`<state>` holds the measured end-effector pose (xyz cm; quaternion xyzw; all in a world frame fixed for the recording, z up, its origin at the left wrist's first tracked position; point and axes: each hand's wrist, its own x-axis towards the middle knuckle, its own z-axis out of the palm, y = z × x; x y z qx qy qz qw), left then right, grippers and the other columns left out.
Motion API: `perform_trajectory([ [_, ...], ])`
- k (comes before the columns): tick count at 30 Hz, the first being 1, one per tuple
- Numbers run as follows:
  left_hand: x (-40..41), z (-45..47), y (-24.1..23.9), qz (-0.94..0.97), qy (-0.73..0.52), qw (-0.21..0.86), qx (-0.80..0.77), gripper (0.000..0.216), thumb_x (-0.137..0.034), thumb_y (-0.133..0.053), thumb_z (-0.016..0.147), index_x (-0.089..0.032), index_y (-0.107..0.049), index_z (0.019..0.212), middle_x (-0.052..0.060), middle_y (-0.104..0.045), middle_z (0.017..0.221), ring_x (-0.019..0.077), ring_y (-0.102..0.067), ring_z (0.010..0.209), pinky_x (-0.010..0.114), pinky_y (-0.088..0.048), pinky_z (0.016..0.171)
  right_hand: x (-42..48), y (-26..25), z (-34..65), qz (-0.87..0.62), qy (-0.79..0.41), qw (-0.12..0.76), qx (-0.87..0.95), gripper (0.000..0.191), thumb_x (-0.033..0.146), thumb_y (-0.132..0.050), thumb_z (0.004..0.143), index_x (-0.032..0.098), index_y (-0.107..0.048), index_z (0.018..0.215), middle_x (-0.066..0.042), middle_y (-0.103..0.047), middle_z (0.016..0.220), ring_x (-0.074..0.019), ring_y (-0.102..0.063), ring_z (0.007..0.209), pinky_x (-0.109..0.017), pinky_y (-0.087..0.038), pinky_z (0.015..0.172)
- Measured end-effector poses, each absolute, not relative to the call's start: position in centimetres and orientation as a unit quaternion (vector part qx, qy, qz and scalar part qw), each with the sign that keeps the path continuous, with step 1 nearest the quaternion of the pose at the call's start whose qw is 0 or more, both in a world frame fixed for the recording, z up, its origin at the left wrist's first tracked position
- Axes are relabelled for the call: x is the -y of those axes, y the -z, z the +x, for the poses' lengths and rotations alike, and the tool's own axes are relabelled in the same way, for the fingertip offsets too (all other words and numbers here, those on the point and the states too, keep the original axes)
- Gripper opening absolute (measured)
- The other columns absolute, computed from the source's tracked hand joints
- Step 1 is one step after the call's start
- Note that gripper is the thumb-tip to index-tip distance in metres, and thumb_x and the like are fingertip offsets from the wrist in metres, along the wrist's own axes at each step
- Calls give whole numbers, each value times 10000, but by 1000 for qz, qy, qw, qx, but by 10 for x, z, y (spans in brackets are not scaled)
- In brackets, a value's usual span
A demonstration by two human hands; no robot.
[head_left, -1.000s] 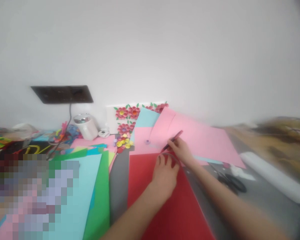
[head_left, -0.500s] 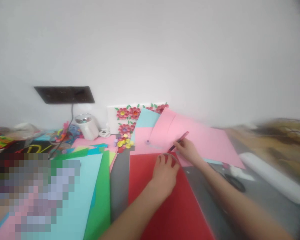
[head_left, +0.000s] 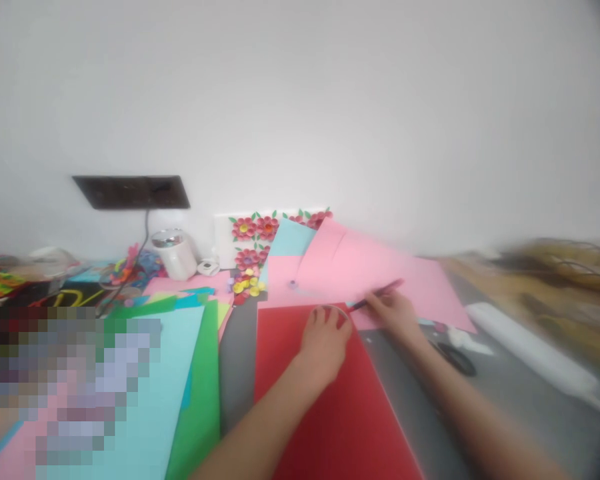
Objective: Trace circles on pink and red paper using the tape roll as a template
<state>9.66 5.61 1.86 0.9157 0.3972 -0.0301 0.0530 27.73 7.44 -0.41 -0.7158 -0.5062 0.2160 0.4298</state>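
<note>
Apparently you're tracing: your left hand [head_left: 326, 343] grips a round rim [head_left: 337, 307] on red paper [head_left: 283, 360], your right hand [head_left: 393, 313] pinches a pen [head_left: 391, 287]; next stroke needs that rim steady.

I have a grey tabletop [head_left: 237, 373] before me, with a red sheet [head_left: 340, 427] lying near the middle and pink sheets [head_left: 380, 267] farther off. On its left is a stack of green and pale-blue sheets [head_left: 203, 400]; on its right, a white roll [head_left: 535, 350] and a blurred black-ringed tool [head_left: 465, 363].
</note>
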Motion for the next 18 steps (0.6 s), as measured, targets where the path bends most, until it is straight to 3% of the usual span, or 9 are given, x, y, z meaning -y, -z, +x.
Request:
perform_trajectory([
  [6,-57,97,-15,916,29,38,-398,538,-153,-650,674,-190,-452,1173,102,-350,1375,315,-355,1211,430,-278,1019,-58,4,266,-623,-295,592,417,232,349,-659,659,163,-614,791,-120,-723,791,-263,-677,774,-372,-516,716],
  [13,-58,98,-14,915,6,34,-403,364,-152,-542,789,-177,-468,1144,97,-424,1290,279,-406,1143,390,-328,971,-50,3,261,-634,-278,582,428,154,249,-615,643,163,-596,769,-119,-718,764,-250,-664,740,-388,-504,736],
  [18,-61,97,-12,914,1,41,-403,232,-177,-486,838,-191,-514,1068,75,-464,1233,264,-424,1091,371,-367,905,-43,4,263,-639,-258,575,442,140,273,-598,645,183,-587,752,-108,-717,766,-253,-655,731,-385,-508,718],
])
